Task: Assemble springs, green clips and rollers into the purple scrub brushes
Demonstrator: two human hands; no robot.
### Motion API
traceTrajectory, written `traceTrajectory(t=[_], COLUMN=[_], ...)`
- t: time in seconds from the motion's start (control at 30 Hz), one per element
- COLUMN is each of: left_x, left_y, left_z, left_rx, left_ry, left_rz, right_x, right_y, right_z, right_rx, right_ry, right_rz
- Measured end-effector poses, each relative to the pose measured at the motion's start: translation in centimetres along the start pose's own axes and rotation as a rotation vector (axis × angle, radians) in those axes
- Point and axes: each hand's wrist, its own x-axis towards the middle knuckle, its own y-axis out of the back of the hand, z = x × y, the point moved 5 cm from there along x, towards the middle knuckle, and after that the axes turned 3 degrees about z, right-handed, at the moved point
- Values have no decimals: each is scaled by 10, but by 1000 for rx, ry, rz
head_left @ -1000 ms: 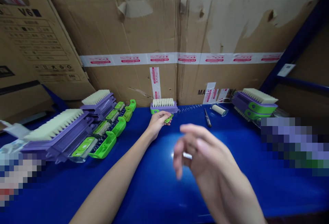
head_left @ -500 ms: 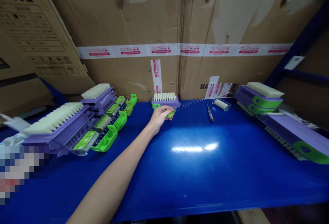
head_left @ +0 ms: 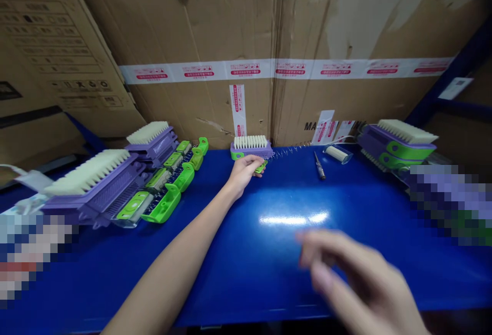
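At the back middle of the table, my left hand (head_left: pixel 246 173) pinches a small green plastic piece (head_left: pixel 262 167) between thumb and fingers. Just behind it stands a purple brush with white bristles facing up (head_left: pixel 251 154). A thin coiled wire or spring (head_left: pixel 290 150) stretches from near this brush toward the right. My right hand (head_left: pixel 357 278) hovers over the front right of the table, blurred by motion. Its thumb and index finger are bent but apart, and I see nothing between them.
Purple brush bodies (head_left: pixel 86 202) stand on the left beside a row of green end caps (head_left: pixel 165 204). At the back right lie a screwdriver-like tool (head_left: pixel 319 166) and a clear case with a white roll (head_left: pixel 337 154). Stacked brushes (head_left: pixel 400 140) stand farther right. Cardboard (head_left: pixel 200 33) walls the back.
My right hand has come into view from the lower right. My left hand keeps its pinch on the green piece beside the brush. The view has shifted slightly.
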Motion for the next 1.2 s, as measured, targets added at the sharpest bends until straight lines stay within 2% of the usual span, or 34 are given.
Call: traceTrajectory(t=[0.07, 0.17, 0.27, 0.4, 0.47, 0.63, 0.8, 1.2], left_x=[0, -1, -1, 0, 2, 4, 4, 0], left_y=[0, 0, -2, -4, -3, 1, 2, -1], left_z=[0, 1, 2, 1, 0, -5, -7, -4], left_rx=[1, 8, 38, 86, 104, 188, 318, 263], left_ry=[-5, -22, -57, -117, -147, -237, -315, -274], left_rz=[11, 9, -16, -19, 21, 71, 107, 78], right_x=[39, 96, 140, 174, 180, 179, 174, 165], right_y=[26, 43, 46, 40, 35, 33, 34, 32], right_z=[-2, 15, 39, 53, 58, 73, 74, 61], right_rx=[-89, -19, 48, 112, 129, 141, 50, -247], right_ry=[-56, -191, -272, -171, -126, -41, 67, 282], right_rz=[237, 364, 364, 264, 231, 252, 229, 266])
